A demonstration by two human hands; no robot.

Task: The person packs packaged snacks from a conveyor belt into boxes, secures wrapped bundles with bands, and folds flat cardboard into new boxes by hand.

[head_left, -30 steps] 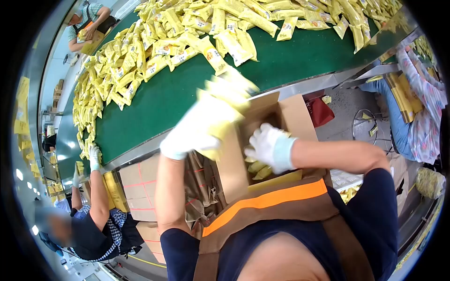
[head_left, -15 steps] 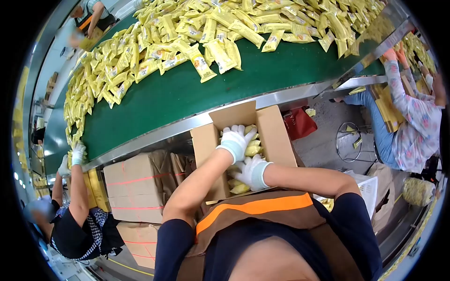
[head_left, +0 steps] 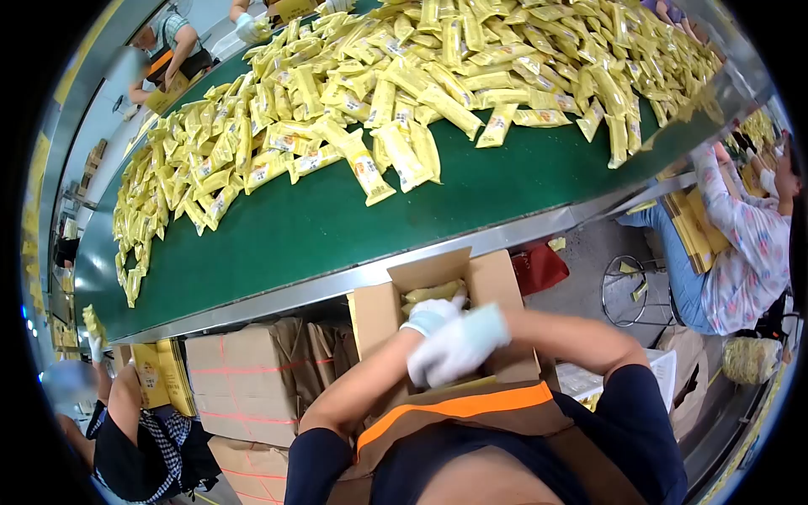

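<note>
An open cardboard box stands between my arms with its flaps folded out. Yellow wrapped packets show inside it, near the far wall. My left hand, in a white glove, reaches into the box over the packets; its fingers are mostly hidden. Gloved too, my right hand crosses over the near part of the box, partly covering the left one. Motion smears its fingers, and I cannot make out anything held in it.
Beyond the box runs a green conveyor belt with a metal edge, heaped with yellow packets. Strapped cardboard bundles stand at left, a red bag and a wire stool at right. Co-workers sit on both sides.
My right hand has lifted from inside the box and swung left across my left hand. The box and belt appear lower in view. The co-worker at left has raised a hand holding a packet.
</note>
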